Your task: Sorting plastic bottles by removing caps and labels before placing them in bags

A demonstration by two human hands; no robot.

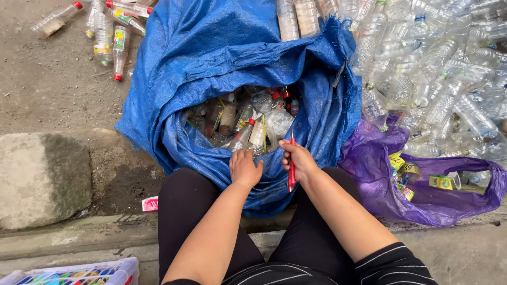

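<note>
A big blue woven sack (211, 47) lies open in front of my knees, and inside it are several clear plastic bottles (248, 119) with red caps and labels. My left hand (244, 168) rests at the near rim of the sack's mouth, fingers curled down toward a bottle; whether it grips one is unclear. My right hand (300, 160) is closed around a thin red cutter (291, 163) that stands upright at the sack's rim.
A purple plastic bag (422, 200) holding yellow labels lies at the right. Behind it is a heap of clear bottles (438, 63). Loose bottles (113, 37) lie on the ground at top left. A stone block (42, 177) sits at left, a white basket (79, 273) at bottom left.
</note>
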